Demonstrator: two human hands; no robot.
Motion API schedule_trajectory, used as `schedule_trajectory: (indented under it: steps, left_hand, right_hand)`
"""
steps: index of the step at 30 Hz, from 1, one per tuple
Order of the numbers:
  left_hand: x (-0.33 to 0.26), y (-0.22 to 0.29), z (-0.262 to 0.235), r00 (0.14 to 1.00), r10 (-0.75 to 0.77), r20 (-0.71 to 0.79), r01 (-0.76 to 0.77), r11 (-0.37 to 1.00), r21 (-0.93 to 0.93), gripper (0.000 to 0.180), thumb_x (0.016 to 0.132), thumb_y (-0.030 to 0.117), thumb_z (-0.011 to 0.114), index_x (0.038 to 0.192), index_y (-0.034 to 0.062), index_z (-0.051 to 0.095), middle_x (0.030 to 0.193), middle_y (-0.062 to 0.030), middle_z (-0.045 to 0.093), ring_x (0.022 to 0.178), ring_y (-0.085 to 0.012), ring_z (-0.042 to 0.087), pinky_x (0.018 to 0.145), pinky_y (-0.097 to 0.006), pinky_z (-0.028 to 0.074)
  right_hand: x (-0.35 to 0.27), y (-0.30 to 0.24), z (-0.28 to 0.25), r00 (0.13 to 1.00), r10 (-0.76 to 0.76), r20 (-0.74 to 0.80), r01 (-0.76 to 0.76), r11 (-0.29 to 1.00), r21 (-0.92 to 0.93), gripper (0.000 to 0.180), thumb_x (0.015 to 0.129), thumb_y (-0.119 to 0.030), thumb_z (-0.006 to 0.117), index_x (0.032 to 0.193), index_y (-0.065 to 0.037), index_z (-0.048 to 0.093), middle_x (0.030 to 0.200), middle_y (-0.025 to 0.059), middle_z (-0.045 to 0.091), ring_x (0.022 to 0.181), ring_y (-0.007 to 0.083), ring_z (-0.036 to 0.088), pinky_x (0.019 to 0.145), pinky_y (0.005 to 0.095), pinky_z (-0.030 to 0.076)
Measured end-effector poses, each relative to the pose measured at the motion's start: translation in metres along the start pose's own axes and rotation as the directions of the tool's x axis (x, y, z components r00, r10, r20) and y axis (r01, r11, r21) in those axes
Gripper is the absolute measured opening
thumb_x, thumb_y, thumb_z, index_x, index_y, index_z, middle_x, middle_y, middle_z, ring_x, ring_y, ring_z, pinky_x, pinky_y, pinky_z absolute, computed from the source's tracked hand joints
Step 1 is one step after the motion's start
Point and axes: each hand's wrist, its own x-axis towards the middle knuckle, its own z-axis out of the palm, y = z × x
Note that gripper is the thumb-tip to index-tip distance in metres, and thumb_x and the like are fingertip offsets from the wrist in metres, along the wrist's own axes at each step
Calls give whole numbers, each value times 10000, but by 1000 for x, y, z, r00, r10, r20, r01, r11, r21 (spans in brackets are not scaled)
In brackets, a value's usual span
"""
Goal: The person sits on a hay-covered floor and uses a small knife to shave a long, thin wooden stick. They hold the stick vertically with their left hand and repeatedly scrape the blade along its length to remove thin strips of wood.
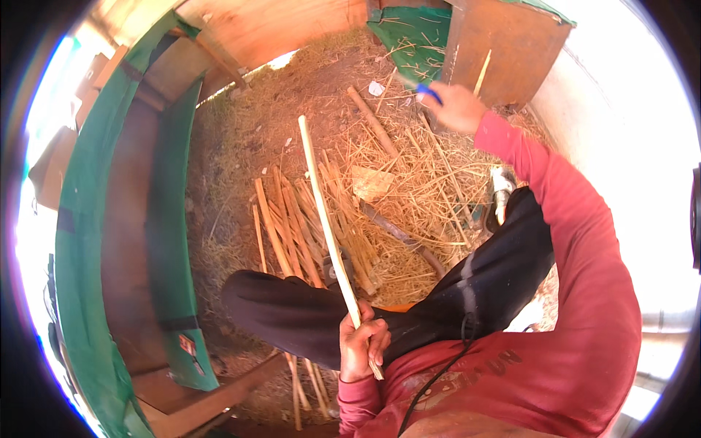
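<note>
Bare earth (321,69) floors a walled work space, with a green-covered wooden frame (73,212) along its left side. Toward the centre, a pile of split sticks (274,228) lies on the ground beyond my folded legs; these appear already reduced to narrow lengths, though I cannot tell which are finished. Next, one pale stick (325,204) slants up from my lap, its lower end gripped in my closed left hand (363,342); its visible face is bare of bark, so its shaping seems well advanced. Further right lie a round pole (372,120) and a darker branch (398,232), both apparently unsplit, among loose shavings (431,212) that suggest much cutting is done. At right, my right hand (461,108) closes round a blue-handled tool (429,95), held well apart from the stick; its working end is too blurred to identify.
</note>
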Motion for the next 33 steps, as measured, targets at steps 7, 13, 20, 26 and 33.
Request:
schedule_trajectory:
  steps: [7, 13, 20, 26, 33]
  left_hand:
    - [-1, -13, 7, 998, 4, -58, 4, 990, 138, 197, 861, -68, 495, 808, 83, 381, 481, 10, 367, 299, -90, 331, 307, -223, 257]
    - [-8, -16, 11, 1000, 20, -17, -15, 964, 264, 205, 824, -96, 453, 749, 70, 359, 461, -8, 365, 289, -97, 321, 300, -228, 251]
    - [-9, -22, 16, 998, 38, -49, -19, 943, 331, 185, 799, -75, 462, 729, 70, 370, 424, -13, 355, 276, -100, 305, 279, -227, 240]
    - [-22, -27, 18, 995, -76, -67, 100, 823, 559, 162, 799, -71, 485, 750, 55, 396, 469, -5, 384, 312, -88, 338, 288, -233, 245]
    - [-10, -5, 15, 997, -59, -51, 70, 969, 239, 204, 822, -97, 480, 800, 78, 377, 492, 5, 369, 311, -97, 320, 321, -232, 265]
  right_hand:
    - [-76, -89, 29, 736, -651, 187, 623, 759, 190, 322, 946, -409, 519, 1025, -96, 529, 590, 140, 548, 498, 347, 562, 452, 454, 423]
    - [-69, -87, 37, 742, -662, 103, 662, 748, 35, 331, 923, -410, 556, 932, -89, 477, 514, 132, 508, 425, 361, 526, 392, 472, 388]
    - [-59, -77, 44, 755, -655, 32, 653, 746, -131, 362, 955, -405, 496, 893, -50, 471, 468, 105, 490, 379, 325, 523, 462, 445, 501]
    - [20, -43, 20, 987, -24, 160, 90, 903, -421, 330, 989, -223, 448, 1252, -43, 533, 791, 132, 608, 688, 229, 661, 586, 352, 580]
    - [25, 35, 9, 993, 120, 18, -110, 952, -284, 450, 1011, -404, 344, 1047, -23, 579, 734, 183, 635, 733, 358, 665, 615, 459, 527]
